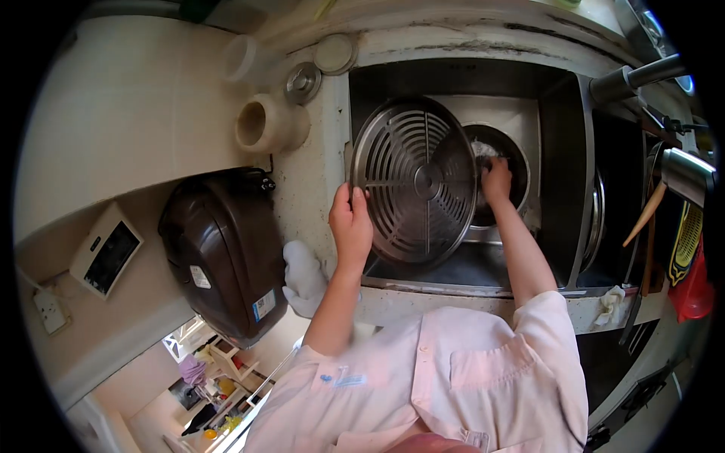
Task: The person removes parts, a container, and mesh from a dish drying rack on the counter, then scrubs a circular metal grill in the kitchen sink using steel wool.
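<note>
My left hand (353, 219) grips the left rim of a round metal steamer tray (393, 181) with slots, which it holds tilted over the sink (559, 151). Down in the sink, my right hand (496, 181) reaches into a round metal bowl (519, 162), partly covered by the tray. Its fingers are closed at some whitish, foamy-looking stuff (482, 149); what they hold is hidden.
Left of the sink are a beige jar (260, 124), a metal lid (303, 81), a dark brown appliance (219, 249) and a white figurine-like object (302, 279). The faucet (638, 81) projects at upper right. Utensils and a red item (691, 291) hang at the far right.
</note>
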Tool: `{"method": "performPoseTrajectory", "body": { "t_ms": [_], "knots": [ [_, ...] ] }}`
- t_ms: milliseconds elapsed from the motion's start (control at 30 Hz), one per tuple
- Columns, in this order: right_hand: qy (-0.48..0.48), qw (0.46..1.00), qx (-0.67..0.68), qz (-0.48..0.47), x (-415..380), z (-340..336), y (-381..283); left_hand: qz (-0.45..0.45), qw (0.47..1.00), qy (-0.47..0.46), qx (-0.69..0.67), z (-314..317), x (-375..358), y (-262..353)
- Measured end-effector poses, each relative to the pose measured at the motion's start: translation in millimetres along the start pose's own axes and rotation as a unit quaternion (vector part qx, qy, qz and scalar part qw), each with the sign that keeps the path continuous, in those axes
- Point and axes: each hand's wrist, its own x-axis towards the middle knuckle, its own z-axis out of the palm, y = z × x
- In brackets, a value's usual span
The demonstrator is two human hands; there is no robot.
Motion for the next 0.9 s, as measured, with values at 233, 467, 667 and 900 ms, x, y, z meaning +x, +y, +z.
{"method": "performPoseTrajectory", "body": {
  "t_ms": [233, 467, 667, 900],
  "knots": [
    [0.023, 0.902, 0.353, -0.247, -67.0, -110.3, -162.2, -0.071, 0.996, -0.033, -0.051, 4.1, -2.6, -20.0],
    [0.11, 0.898, 0.369, -0.215, 0.7, -91.2, -197.7, -0.036, 0.998, -0.019, -0.055, 10.6, -13.8, -1.2],
    [0.096, 0.874, 0.363, -0.309, -4.2, -101.8, -194.7, -0.017, 1.0, -0.01, -0.017, 10.4, -8.8, 0.5],
    [0.067, 0.892, 0.354, -0.274, -11.0, -111.9, -205.3, -0.015, 0.999, -0.017, -0.028, 11.7, -8.7, 6.1]
  ]
}}
